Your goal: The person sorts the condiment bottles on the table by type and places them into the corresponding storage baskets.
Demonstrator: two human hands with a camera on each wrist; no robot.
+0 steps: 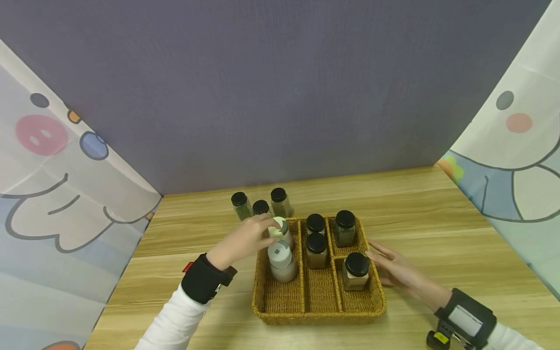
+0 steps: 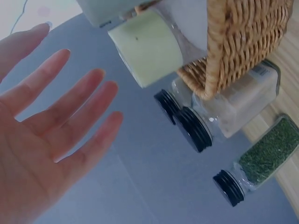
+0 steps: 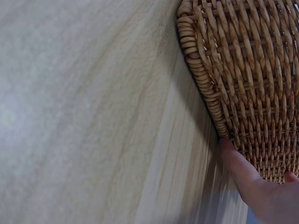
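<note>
My left hand (image 1: 245, 239) hovers over the left section of a woven divided basket (image 1: 321, 318), fingers spread and holding nothing. Below its fingertips stands a jar with a pale green lid (image 2: 148, 49); in the left wrist view the fingers are apart from that lid. A white-lidded jar (image 1: 283, 265) stands in front of it in the same section. My right hand (image 1: 404, 272) rests against the basket's right outer wall, with a straight finger (image 3: 243, 170) at its lower edge. The basket's middle section holds two black-lidded jars (image 1: 317, 250), and each right compartment holds one black-lidded jar (image 1: 356, 272).
Behind the basket's left corner stand three black-lidded spice jars, one with green herbs (image 1: 242, 206). A grey-purple panel (image 1: 280, 97) rises at the table's (image 1: 175, 272) back. Cartoon-printed sheets (image 1: 65, 194) hang at both sides.
</note>
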